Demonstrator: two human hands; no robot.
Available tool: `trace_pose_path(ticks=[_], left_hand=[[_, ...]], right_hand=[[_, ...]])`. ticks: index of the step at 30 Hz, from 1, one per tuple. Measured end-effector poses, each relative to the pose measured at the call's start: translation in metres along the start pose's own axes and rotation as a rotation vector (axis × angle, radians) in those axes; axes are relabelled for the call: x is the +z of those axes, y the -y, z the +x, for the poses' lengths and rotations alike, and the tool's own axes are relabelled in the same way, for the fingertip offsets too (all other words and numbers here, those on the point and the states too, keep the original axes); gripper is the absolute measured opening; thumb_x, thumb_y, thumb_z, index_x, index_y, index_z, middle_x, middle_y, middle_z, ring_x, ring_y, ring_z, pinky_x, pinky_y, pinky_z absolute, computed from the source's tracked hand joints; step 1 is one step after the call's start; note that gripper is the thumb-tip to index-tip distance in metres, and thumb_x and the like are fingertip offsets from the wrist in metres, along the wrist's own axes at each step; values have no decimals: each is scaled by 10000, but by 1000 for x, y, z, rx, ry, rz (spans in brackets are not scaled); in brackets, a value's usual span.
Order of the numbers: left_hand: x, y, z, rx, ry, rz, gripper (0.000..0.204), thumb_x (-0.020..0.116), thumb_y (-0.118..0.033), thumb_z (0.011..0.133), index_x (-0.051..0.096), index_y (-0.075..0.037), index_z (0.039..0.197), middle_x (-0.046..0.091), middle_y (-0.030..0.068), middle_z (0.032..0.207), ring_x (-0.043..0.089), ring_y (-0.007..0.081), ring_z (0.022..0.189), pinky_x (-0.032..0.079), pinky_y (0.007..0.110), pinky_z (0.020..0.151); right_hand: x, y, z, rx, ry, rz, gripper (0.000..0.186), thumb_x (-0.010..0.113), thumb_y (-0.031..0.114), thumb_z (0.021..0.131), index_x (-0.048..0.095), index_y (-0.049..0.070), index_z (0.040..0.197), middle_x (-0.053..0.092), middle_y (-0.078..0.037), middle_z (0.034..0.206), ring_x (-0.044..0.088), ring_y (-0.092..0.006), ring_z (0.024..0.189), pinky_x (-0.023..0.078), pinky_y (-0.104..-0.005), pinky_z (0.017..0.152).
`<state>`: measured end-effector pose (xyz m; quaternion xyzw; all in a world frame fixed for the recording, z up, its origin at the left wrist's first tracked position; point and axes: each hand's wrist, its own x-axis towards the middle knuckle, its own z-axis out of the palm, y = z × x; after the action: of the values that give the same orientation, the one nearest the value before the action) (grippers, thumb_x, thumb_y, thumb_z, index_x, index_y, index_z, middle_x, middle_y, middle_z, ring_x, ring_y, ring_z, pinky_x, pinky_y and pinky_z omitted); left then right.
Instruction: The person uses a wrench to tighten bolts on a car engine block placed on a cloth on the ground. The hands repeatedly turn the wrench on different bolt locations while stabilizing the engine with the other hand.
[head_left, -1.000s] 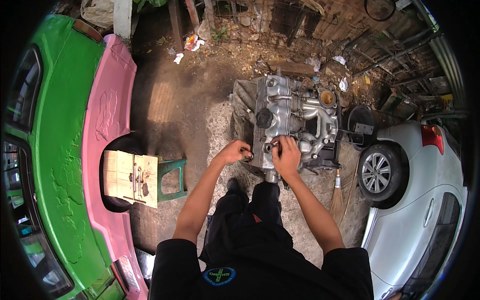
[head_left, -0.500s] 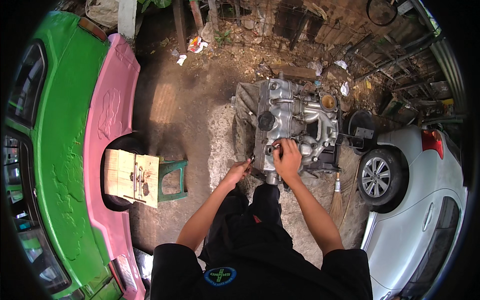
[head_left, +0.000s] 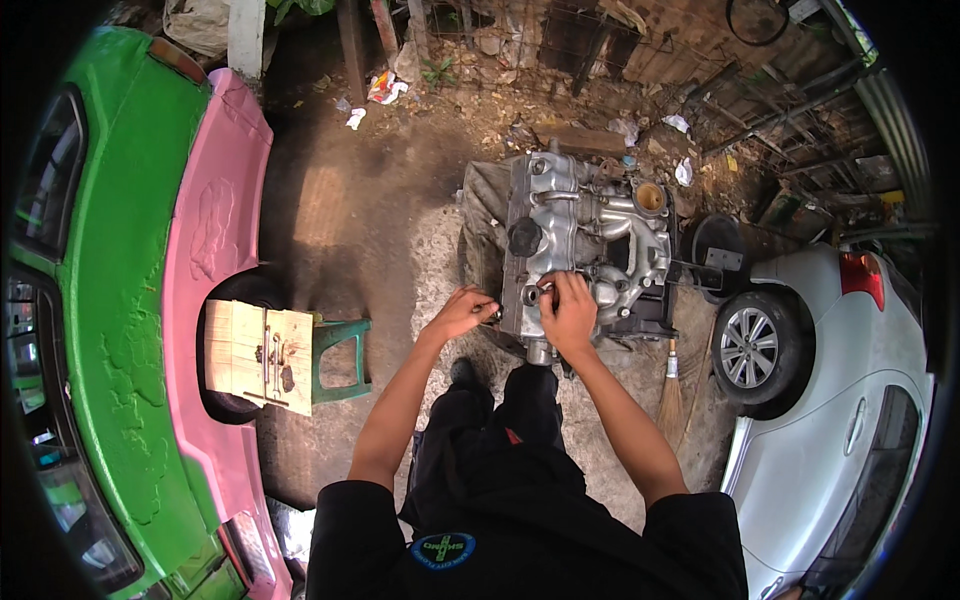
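A silver car engine with a black round cap on top sits on a grey cloth-covered support. My left hand is at its lower left edge, fingers curled on a small dark, shiny piece that I cannot identify. My right hand rests on the engine's near end, fingertips closed around a small fitting beside a round opening; what exactly they grip is partly hidden.
Cardboard holding metal tools lies on a green stool. A green-and-pink car stands left, a silver car right. A straw broom leans near the engine. Scrap and litter line the back fence.
My left hand dipped toward me half a second ago and is now raised again, slightly left of that position. My right hand stays at the same part of the engine, shifting only slightly.
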<state>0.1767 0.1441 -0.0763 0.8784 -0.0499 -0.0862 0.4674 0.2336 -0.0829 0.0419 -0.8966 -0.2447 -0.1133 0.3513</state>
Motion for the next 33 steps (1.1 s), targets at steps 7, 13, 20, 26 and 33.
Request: trace_pose_path(ticks=[7, 13, 20, 26, 33], left_hand=[[-28, -6, 24, 24, 216, 96, 318, 740, -413, 890, 815, -119, 983, 704, 167, 1132, 555, 339, 1228, 383, 448, 1118], [-23, -11, 23, 61, 102, 94, 247, 735, -350, 874, 788, -109, 878, 715, 134, 1080, 581, 290, 1172, 411, 444, 1057], [46, -14, -20, -309, -76, -490, 688, 397, -612, 1095, 619, -53, 761, 464, 27, 615, 479, 179, 581, 475, 361, 650], [81, -43, -63, -881, 329, -1487, 607, 340, -667, 1085, 463, -156, 782, 301, -59, 628, 320, 116, 564, 349, 298, 578], [48, -18, -54, -460, -260, -858, 517, 508, -532, 1092, 605, -85, 850, 492, -38, 709, 422, 86, 693, 376, 284, 697]], right_hand=[[1, -1, 0, -1, 13, -27, 117, 643, 124, 828, 660, 109, 943, 588, -86, 887, 608, -314, 878, 504, -441, 755], [1, -2, 0, -8, 1, -39, 108, 640, 124, 827, 655, 108, 933, 590, -89, 887, 609, -316, 879, 505, -447, 750], [2, -1, 0, 41, 28, -33, 102, 637, 126, 829, 660, 106, 926, 594, -87, 871, 614, -315, 881, 505, -446, 750], [1, 0, 1, -24, -35, -11, 99, 620, 99, 842, 667, 98, 929, 596, -88, 861, 600, -307, 826, 490, -430, 728], [2, -2, -1, 6, 1, -30, 115, 641, 139, 835, 664, 107, 943, 605, -86, 894, 612, -316, 880, 509, -439, 758]])
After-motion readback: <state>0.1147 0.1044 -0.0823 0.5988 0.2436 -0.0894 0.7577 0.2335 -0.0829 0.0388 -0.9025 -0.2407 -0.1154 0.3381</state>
